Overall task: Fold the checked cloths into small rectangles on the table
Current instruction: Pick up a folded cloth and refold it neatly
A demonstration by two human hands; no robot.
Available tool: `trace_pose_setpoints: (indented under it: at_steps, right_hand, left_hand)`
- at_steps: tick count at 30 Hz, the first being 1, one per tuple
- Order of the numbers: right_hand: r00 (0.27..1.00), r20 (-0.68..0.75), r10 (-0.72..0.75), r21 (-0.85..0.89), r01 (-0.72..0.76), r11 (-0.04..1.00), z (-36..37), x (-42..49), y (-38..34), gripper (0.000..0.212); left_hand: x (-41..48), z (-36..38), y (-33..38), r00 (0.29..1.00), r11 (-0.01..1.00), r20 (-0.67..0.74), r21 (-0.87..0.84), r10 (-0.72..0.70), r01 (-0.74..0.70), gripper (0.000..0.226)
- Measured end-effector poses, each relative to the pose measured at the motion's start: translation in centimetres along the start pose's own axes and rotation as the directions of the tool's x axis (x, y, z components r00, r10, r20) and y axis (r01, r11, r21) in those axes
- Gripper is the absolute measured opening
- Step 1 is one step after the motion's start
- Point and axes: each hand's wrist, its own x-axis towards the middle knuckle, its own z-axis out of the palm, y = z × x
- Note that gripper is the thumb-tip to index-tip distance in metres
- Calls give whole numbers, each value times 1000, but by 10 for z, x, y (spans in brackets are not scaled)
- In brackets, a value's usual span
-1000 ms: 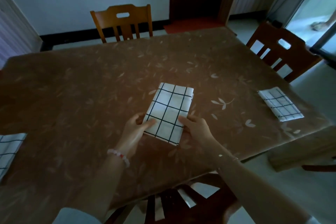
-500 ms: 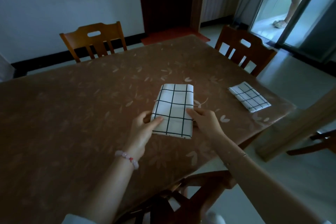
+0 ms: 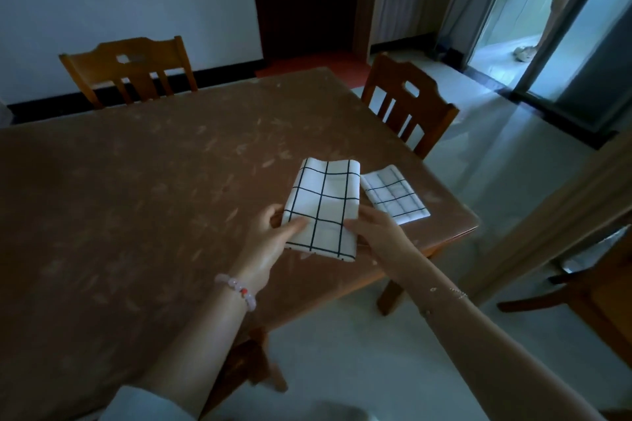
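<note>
tabletop (image 3: 136,198): we've carried the folded checked cloth (image 3: 325,202) off the middle toward the right edge. it's now lifted and held between our fingers. the second folded cloth (image 3: 396,196) lies flat just beyond the right fingers (image 3: 359,225). left fingers (image 3: 292,228) pinch the near left corner, thumb on top. right fingers pinch the near right edge. this fold looks done, so we'd set it down by its twin next.

Cloth (image 3: 325,205) (folded) held by left hand (image 3: 270,244), right hand (image 3: 378,237).
</note>
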Motion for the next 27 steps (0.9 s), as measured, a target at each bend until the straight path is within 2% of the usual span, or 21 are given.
trace_pose_setpoints:
  at_steps: [2, 5, 6, 10, 14, 17, 21, 25, 27]
  right_hand:
    - [1000, -16, 15, -55, -16, 998, -30, 4, 3, 24]
    - [999, -36, 27, -136, -32, 990, -64, 13, 9, 17]
    - [999, -44, 27, -150, -34, 988, -74, 17, 11, 15]
    - [996, -75, 43, -137, -53, 989, -104, 34, 17, 19]
    - [993, -99, 70, -124, -82, 989, -127, 61, 19, 12]
    - [993, -107, 58, -114, -70, 991, -141, 84, 14, 10]
    - [982, -185, 26, -165, -57, 985, -167, 121, 2, 8]
    - [971, -240, 10, -251, -71, 965, -201, 153, -3, 14]
    - [969, -248, 18, -233, -78, 969, -213, 164, -2, 15]
  left_hand:
    - [-5, 30, -1, 999, 999, 29, -16, -43, 44, 18]
    - [-5, 64, -6, 996, 998, 57, 32, -63, 62, 46]
    - [-3, 73, -7, 995, 996, 64, 43, -76, 73, 48]
    - [15, 102, -10, 992, 994, 74, 27, -105, 104, 33]
    - [41, 125, -16, 988, 990, 70, 5, -139, 139, 27]
    - [70, 140, -23, 985, 985, 58, -44, -164, 167, 26]
    - [111, 149, -38, 981, 970, 26, -144, -192, 194, 9]
    - [131, 162, -67, 975, 976, 52, 38, -214, 212, 15]
    - [135, 172, -80, 968, 964, 66, 128, -241, 232, 18]
